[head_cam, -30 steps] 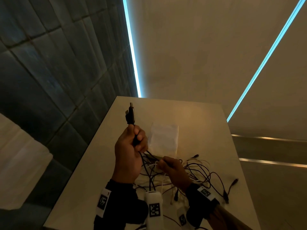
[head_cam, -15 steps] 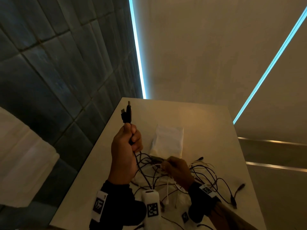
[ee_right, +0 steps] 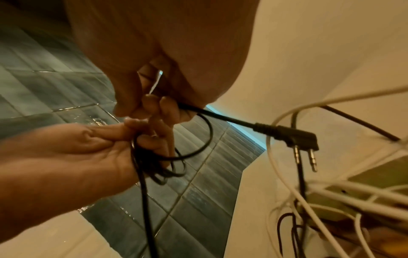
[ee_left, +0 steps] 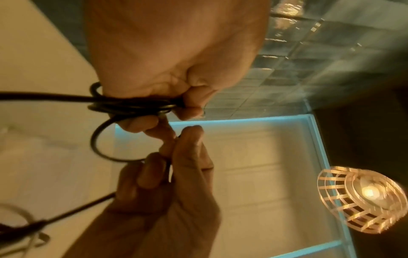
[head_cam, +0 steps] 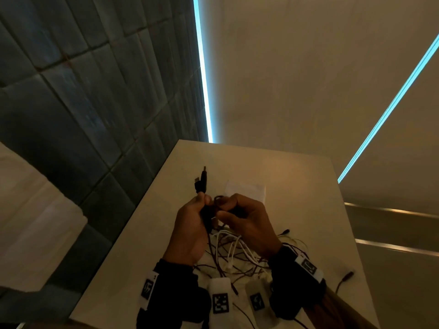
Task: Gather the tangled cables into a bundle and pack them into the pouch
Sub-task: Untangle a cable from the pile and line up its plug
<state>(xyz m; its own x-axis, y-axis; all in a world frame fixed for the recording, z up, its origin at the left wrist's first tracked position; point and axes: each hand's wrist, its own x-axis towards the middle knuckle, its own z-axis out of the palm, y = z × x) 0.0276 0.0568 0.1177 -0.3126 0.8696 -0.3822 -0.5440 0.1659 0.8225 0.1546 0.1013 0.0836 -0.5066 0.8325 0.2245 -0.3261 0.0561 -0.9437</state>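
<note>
My left hand (head_cam: 202, 205) is raised above the table and grips a black cable (head_cam: 202, 184), whose plug ends stick up past the fist. In the left wrist view several coils of the black cable (ee_left: 132, 104) lie under its curled fingers. My right hand (head_cam: 225, 207) meets it from the right and pinches a loop of the same cable (ee_right: 198, 139). A two-pin jack plug (ee_right: 295, 139) hangs beside the right hand. The remaining tangle of black and white cables (head_cam: 232, 255) lies on the table below. The white pouch (head_cam: 249, 188) lies flat just beyond the hands, partly hidden.
The pale table (head_cam: 297, 186) is narrow, and its left edge runs along a dark tiled wall (head_cam: 95, 115). Loose cable ends (head_cam: 346, 276) trail toward the right edge. A slatted lamp (ee_left: 364, 197) glows overhead.
My right hand has lifted from the tangle on the table up to the left hand, bringing a loop of black cable. The left hand kept its grip and shifted slightly right.
</note>
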